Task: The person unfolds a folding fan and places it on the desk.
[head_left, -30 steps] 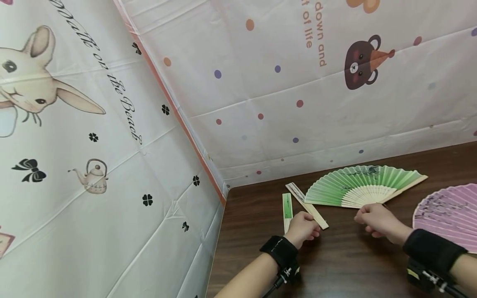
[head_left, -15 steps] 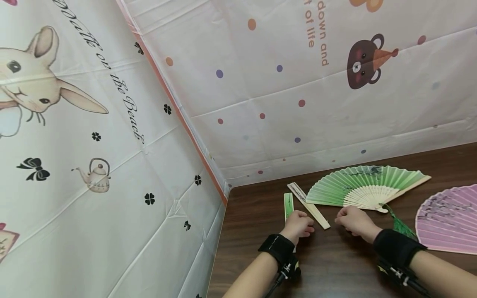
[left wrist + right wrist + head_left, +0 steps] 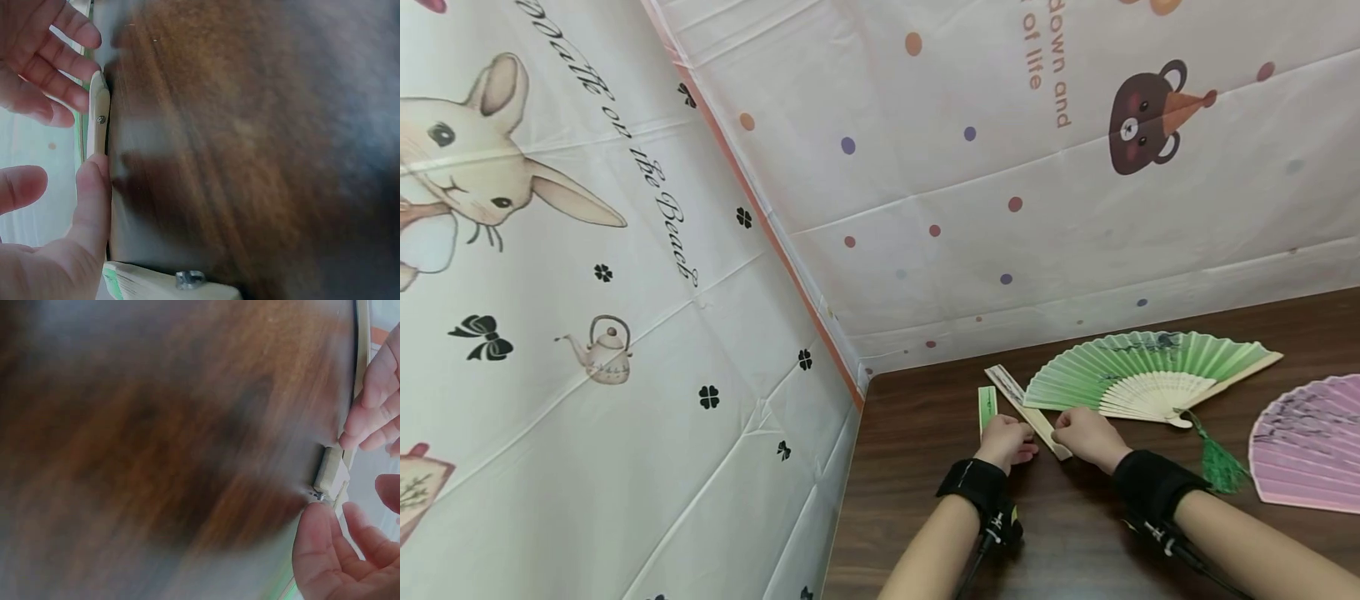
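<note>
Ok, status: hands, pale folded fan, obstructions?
Right hand at pale folded fan, near end. Left hand beside it. Open green fan close, possibly crowding.

Two folded fans [image 3: 1037,421] lie on the table [image 3: 887,483], left of two spread fans [image 3: 1101,373] (hanging sheet [image 3: 1067,183] behind).

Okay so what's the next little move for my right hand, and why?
Probably pinch the near end of the folded pale fan with your right hand: its fingertips seem right at that end without gripping, and it's folded, unlike the open green fan and open pink fan.
</note>
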A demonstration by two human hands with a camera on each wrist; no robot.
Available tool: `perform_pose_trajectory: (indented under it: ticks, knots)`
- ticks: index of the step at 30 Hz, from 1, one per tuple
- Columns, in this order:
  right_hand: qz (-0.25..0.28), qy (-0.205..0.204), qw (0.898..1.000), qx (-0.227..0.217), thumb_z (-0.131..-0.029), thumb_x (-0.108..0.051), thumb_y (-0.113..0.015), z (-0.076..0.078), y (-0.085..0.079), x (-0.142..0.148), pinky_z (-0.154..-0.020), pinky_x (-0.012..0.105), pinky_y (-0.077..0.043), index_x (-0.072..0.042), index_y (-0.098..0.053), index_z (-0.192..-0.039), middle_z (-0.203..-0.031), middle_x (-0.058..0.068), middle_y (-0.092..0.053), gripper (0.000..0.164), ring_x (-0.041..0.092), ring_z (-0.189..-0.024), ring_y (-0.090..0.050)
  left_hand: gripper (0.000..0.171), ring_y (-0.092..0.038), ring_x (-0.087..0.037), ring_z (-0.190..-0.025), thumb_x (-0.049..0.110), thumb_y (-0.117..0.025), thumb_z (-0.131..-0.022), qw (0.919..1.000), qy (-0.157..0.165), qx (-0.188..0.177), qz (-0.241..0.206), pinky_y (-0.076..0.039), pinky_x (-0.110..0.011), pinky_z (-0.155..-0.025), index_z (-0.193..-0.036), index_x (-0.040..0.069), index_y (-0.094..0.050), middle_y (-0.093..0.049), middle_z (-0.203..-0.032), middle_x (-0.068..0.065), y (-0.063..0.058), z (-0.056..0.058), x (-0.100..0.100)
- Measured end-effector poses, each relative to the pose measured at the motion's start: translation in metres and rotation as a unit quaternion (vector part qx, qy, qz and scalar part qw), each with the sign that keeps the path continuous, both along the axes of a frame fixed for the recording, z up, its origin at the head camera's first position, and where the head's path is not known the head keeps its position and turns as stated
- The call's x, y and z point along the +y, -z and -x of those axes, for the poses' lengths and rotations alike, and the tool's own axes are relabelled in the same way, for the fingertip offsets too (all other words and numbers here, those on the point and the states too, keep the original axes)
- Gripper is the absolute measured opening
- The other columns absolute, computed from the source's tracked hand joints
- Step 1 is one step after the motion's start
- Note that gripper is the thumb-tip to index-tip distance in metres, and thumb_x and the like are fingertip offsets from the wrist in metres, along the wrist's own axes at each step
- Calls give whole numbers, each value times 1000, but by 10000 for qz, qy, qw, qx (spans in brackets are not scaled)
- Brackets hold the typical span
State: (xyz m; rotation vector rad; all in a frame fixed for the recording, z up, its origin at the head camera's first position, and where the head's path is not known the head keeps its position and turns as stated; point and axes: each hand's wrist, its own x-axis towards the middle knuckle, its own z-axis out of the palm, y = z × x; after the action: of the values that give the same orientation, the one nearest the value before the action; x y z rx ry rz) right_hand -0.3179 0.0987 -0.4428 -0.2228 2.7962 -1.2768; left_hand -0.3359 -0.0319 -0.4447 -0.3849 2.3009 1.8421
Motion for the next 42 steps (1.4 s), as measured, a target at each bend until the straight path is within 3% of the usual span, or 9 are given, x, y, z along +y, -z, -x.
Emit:
perform_pose_trajectory:
  ticks: [4,8,14,20,28,32,36,42]
  knots:
    - [-13,-103,9999,40,-80,-9,-52,5,1,-1,-52,26,-34,2,-58,-83,-68,4,-52,13,16,-58,-45,8,-55,-12,-53,2,-54,-80,9999,-93,26,-119,-51,-25,-57,-87,5,-51,-59,-76,-6,0,0,5]
    - [40,-316,9994,113,-80,-8,-53,8,0,-3,-60,33,-42,8,-58,-92,-82,15,-59,21,22,-71,-52,7,-51,-8,-47,0,-53,-79,9996,-168,45,-223,-50,-22,-53,-80,6,-51,-58,-72,-6,2,-1,8]
    - [336,-367,9988,12,-80,-7,-52,7,0,-5,-71,41,-44,12,-55,-97,-96,24,-58,26,29,-86,-54,9,-59,-10,-54,-2,-51,-78,9988,-248,-95,-408,-52,-22,-57,-85,2,-56,-63,-74,-10,4,-3,7]
    - [1160,-73,9921,-473,-82,-3,-49,6,2,-7,-62,32,-46,16,-50,-102,-94,23,-55,28,22,-76,-53,11,-61,-10,-56,2,-52,-81,9976,-299,-275,-554,-52,-22,-57,-89,1,-59,-61,-72,-8,8,-4,3]
    - [2436,248,9591,-1421,-82,-2,-47,-1,7,-10,-59,28,-50,19,-46,-106,-86,14,-54,32,12,-68,-53,11,-57,-8,-52,5,-53,-81,9960,-118,-479,-744,-52,-24,-58,-78,3,-63,-59,-64,-4,18,-6,-5]
    - [2624,136,9509,-1634,-82,-3,-48,-5,8,-14,-56,25,-48,15,-51,-99,-75,5,-52,24,11,-61,-51,13,-53,-7,-51,12,-51,-84,9965,11,-500,-666,-50,-21,-55,-81,5,-61,-56,-65,-2,18,-8,-12]
    - [2514,-102,9523,-1724,-82,-4,-50,-10,6,-17,-54,24,-47,10,-52,-94,-70,3,-51,19,10,-57,-50,12,-50,-8,-51,15,-50,-84,9973,-98,-500,-527,-48,-20,-54,-84,6,-59,-53,-68,-1,14,-10,-18]
    - [2454,-232,9534,-1742,-84,-6,-51,-18,2,-18,-53,24,-46,6,-51,-91,-67,3,-50,13,11,-56,-49,10,-49,-8,-54,16,-53,-83,9986,7,-32,-532,-47,-19,-53,-87,8,-56,-52,-68,1,11,-9,-22]
